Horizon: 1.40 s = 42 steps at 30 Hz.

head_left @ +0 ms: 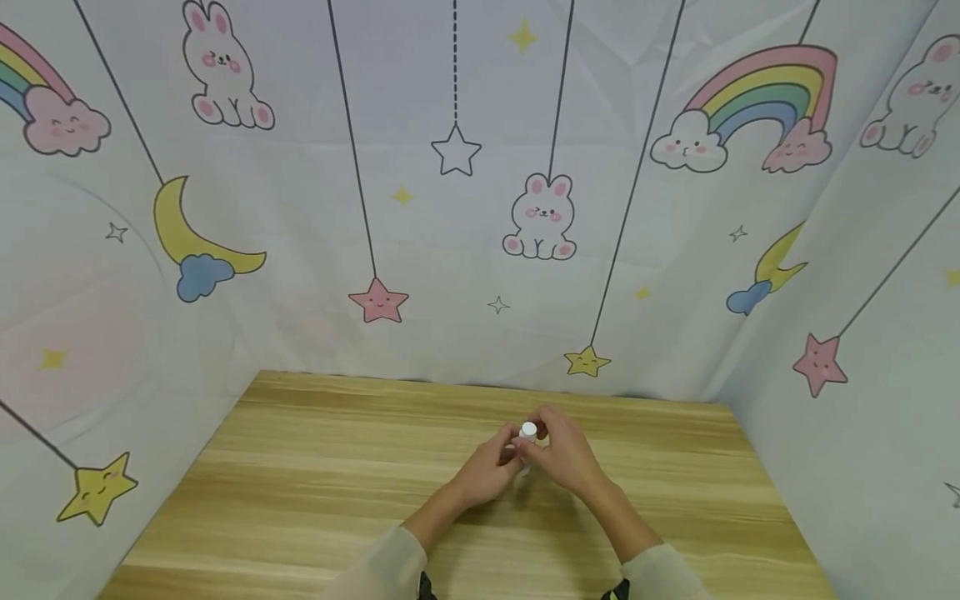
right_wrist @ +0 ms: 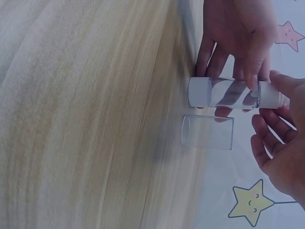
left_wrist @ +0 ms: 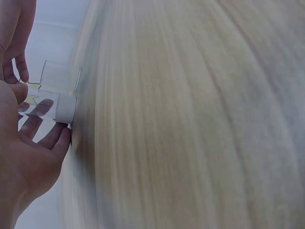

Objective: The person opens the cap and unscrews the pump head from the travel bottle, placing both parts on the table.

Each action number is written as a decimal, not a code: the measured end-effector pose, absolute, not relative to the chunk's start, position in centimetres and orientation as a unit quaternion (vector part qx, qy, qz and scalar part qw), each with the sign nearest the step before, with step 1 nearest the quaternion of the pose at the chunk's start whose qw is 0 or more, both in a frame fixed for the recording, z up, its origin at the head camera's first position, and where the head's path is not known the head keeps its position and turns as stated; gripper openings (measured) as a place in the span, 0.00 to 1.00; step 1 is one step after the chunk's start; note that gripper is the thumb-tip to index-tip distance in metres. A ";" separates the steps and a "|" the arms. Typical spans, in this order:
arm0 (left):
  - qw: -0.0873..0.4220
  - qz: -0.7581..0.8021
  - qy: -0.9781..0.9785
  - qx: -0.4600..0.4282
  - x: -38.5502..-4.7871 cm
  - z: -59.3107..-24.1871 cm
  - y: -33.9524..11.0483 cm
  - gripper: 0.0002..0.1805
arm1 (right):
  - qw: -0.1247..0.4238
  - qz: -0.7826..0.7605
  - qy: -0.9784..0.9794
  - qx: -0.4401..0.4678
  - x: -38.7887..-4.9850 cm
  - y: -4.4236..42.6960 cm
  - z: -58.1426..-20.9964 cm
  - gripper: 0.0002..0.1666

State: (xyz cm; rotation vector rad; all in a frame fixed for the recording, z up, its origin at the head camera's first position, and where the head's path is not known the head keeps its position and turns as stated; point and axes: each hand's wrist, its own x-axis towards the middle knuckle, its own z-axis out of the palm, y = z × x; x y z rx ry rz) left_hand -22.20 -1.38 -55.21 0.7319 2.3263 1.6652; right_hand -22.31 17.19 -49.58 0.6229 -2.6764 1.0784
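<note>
A small clear bottle with a white base (right_wrist: 199, 92) and a white top (head_left: 529, 430) is held upright between both hands. My left hand (head_left: 483, 472) grips its clear body, thumb on one side and fingers behind, as the right wrist view shows. The thumb and index finger of my right hand (head_left: 564, 454) pinch the white top, the other fingers loosely bent beside it. Right by the bottle, a clear cylindrical cap (right_wrist: 208, 132) stands on the table. Whether the bottle's base touches the table, I cannot tell. In the head view, the hands hide most of the bottle.
The wood-grain table (head_left: 337, 467) runs back to a pale cloth (head_left: 450, 233) printed with rabbits, stars and rainbows. More of this cloth hangs along the left and right sides of the table.
</note>
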 end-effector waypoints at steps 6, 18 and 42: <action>0.092 0.563 0.782 0.250 -22.3 -55.1 -1.4 0.12 | 0.091 0.358 -0.903 0.219 -22.4 17.4 -49.5 0.12; 0.080 0.564 0.782 0.252 -22.3 -55.2 -1.4 0.11 | 0.086 0.358 -0.906 0.208 -22.4 17.4 -49.5 0.13; 0.077 0.564 0.784 0.249 -22.1 -55.1 -1.3 0.11 | 0.071 0.364 -0.899 0.233 -22.3 17.7 -49.5 0.10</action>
